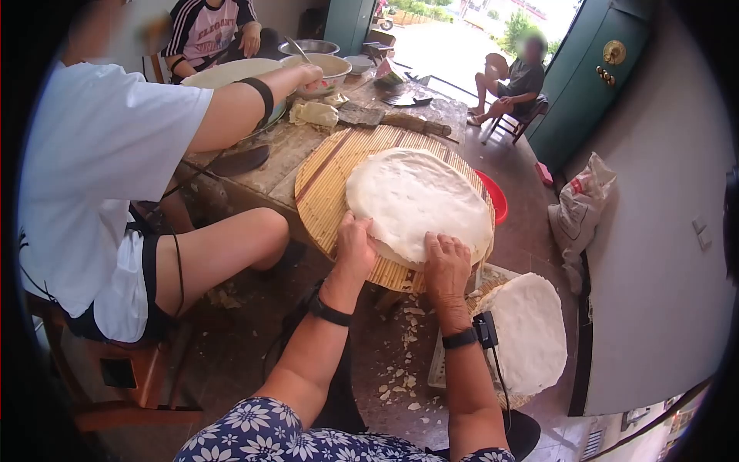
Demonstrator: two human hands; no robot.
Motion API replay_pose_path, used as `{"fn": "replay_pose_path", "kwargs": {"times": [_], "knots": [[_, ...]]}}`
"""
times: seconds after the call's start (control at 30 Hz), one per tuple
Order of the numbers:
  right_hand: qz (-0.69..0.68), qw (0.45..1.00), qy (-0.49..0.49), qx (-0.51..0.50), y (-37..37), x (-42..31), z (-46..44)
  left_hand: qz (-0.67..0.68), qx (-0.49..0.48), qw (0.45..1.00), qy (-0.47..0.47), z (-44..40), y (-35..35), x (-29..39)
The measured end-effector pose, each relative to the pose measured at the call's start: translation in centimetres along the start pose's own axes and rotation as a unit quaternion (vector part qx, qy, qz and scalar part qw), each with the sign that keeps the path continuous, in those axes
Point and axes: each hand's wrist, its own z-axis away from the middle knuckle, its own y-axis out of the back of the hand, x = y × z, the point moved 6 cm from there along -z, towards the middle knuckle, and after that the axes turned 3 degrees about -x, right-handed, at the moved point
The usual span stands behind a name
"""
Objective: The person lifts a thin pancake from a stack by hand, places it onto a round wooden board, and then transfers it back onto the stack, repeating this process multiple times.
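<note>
A large, thin white round of dough [416, 196] lies on a round mat of pale woven stalks [323, 173]. My left hand [356, 237] is at the near left edge of the dough, its fingers closed on the rim. My right hand [448, 266] rests with its fingertips on the near edge, a little further right; its fingers lie side by side and the palm faces down. Below and right of the mat, a second white round [527, 335] lies over a basket and tray. Black bands circle both my wrists.
A co-worker in a white shirt [115, 146] sits at the left, one arm reaching over the wooden table [269, 181] toward bowls. Another person [215, 31] sits behind. A red basin [493, 196] is beyond the mat, a sack [583, 204] by the wall, a seated person [523, 81] near the doorway.
</note>
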Motion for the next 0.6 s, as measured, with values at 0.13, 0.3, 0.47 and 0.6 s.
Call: {"fn": "replay_pose_path", "kwargs": {"times": [0.13, 0.3, 0.47, 0.6], "knots": [[-0.064, 0.997, -0.009, -0.038, -0.4, 1.1, 0.5, 0.008, 0.019, 1.0, -0.009, -1.2, 1.2, -0.6], [-0.129, 0.987, -0.014, -0.097, 4.3, 1.8, 1.5, 0.006, 0.056, 0.998, -0.01, -2.0, 2.1, -1.4], [-0.113, 0.986, -0.027, -0.123, 6.5, 4.4, 5.5, -0.01, 0.076, 0.997, -0.011, -1.3, 1.1, -0.8], [-0.094, 0.986, -0.044, -0.133, 8.5, 6.5, 9.3, -0.033, 0.08, 0.996, -0.035, -2.0, 2.4, -1.2]]}}
